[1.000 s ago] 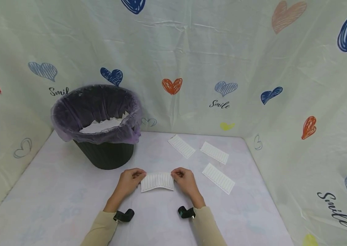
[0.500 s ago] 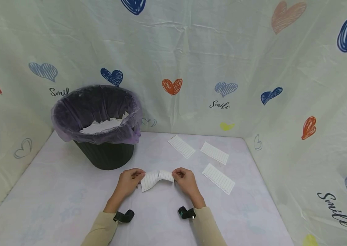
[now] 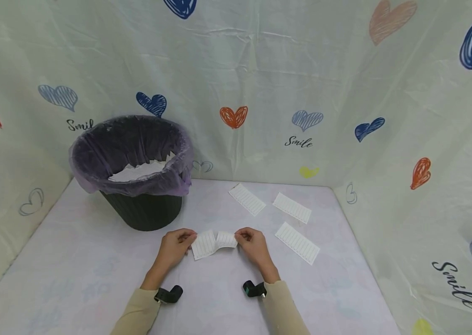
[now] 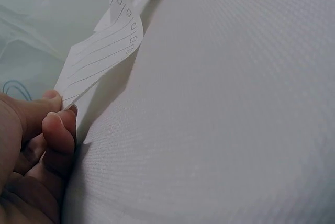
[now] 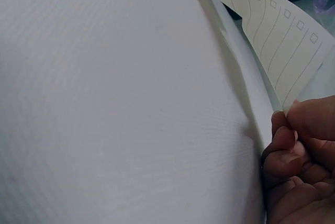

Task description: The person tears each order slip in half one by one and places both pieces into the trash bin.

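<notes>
Left hand: My left hand (image 3: 175,246) pinches one end of the lined paper slip (image 3: 204,245) between thumb and forefinger, with hardly any gap at the tips.
Right hand: My right hand (image 3: 254,246) pinches the other end the same way, its other fingers (image 5: 283,165) curled beneath.
Held slip: It spans between my hands, just above the table (image 3: 215,302); a sharp break shows at its 12 o'clock edge, how deep I can't tell.
Step in hand: I judge that I am tearing this slip across its middle.
Next move: It seems to call for a firm pinch at both ends and my hands working in opposite directions until the halves part.
Paper: Thin, flexible and matte white, ruled with dark lines and small boxes; the left part lies flatter, the right arches.
Loose slips: From the held one, similar slips lie at 1 o'clock (image 3: 247,199), 2 o'clock (image 3: 292,208) and 3 o'clock (image 3: 297,243).
Bin: At 10 o'clock stands a dark, tapering bin (image 3: 143,211); its filmy purple liner (image 3: 156,187) hangs crinkled over the rim, with white paper (image 3: 137,172) inside.
Table covering: Pale, with a fine woven-looking texture up close.
</notes>
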A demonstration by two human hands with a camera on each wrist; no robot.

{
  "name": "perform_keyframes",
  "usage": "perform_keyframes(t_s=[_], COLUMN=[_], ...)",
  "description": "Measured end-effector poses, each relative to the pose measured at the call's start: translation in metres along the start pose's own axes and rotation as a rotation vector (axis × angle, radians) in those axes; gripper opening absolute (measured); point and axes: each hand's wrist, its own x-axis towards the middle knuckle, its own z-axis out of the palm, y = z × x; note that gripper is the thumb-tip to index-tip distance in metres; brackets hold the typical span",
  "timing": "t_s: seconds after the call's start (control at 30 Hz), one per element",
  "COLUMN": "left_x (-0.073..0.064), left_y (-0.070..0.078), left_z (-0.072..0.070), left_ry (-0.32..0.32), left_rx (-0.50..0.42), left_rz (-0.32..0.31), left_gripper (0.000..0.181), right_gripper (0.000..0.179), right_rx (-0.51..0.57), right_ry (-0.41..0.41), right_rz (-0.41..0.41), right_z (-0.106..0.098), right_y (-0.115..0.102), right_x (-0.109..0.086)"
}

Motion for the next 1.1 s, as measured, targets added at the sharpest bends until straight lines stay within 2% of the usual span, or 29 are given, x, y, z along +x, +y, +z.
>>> perform_keyframes(t_s=[0.2, 0.5, 0.9, 1.1], left_x=[0.0016, 0.0023, 0.0016, 0.0018], left_y=[-0.0001, 0.0003, -0.0014, -0.0022], left_z=[0.0004, -0.0012, -0.0014, -0.0019], left_ry=[0.014, 0.001, 0.016, 0.032], left_rx=[-0.019, -0.058, -0.111, -0.129], left_rz=[0.016, -0.005, -0.039, -0.035], left_gripper=[0.014, 0.016, 0.016, 0.016], right_gripper=[0.009, 0.007, 0.007, 0.006], right_rx=[-0.001, 0.008, 0.027, 0.01], right_ry=[0.006, 0.016, 0.021, 0.031], right_rz=[-0.002, 0.002, 0.018, 0.013], right_z=[-0.001, -0.0012, -0.0016, -0.0015], right_y=[0.0007, 0.0024, 0.0013, 0.0013], right_x=[0.0019, 0.0032, 0.0008, 0.0007])
